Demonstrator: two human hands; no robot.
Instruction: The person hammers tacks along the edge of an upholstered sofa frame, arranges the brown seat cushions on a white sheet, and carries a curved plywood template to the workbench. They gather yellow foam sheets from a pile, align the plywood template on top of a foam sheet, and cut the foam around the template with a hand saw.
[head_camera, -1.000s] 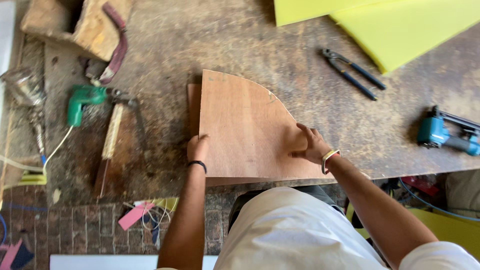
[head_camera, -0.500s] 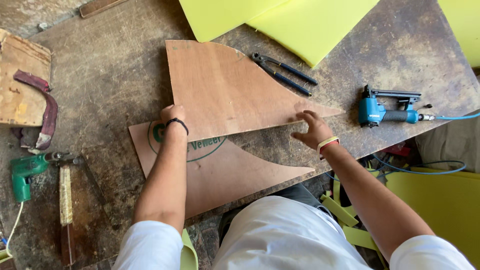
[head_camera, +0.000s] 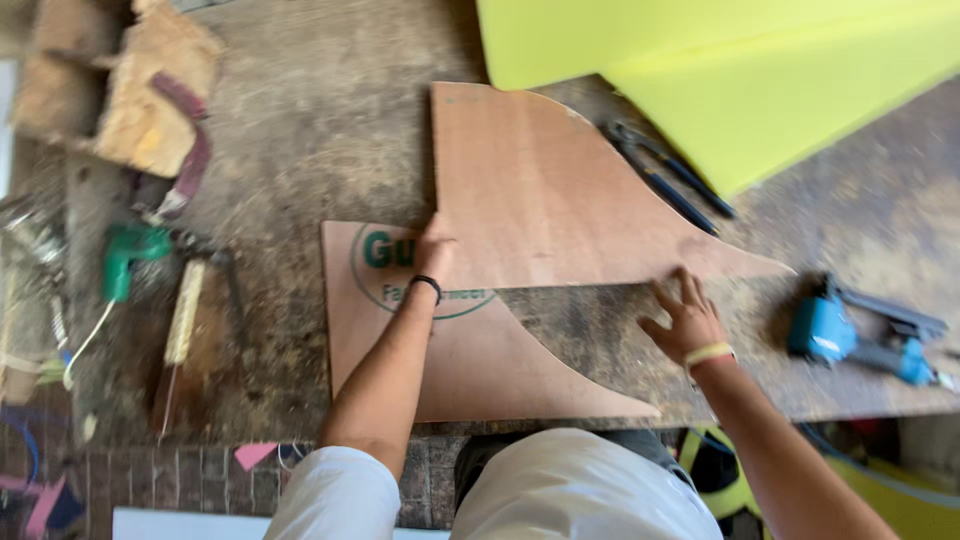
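Left hand (head_camera: 435, 245) pinning upper plywood panel (head_camera: 560, 195) onto lower panel (head_camera: 450, 350); right hand (head_camera: 685, 315) flat, spread, steadying its edge.

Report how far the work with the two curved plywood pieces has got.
Done: two matching curved pieces are cut. In hand: left hand and right hand press the upper plywood piece, offset over the lower plywood piece. Left: edges not aligned; blue nail gun and pliers lie untouched.

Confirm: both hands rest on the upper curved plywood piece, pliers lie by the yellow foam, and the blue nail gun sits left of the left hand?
Not quite. In the head view the blue nail gun lies beyond the right hand, at the bench's right end. Nearer the left hand is a green tool. The rest holds.
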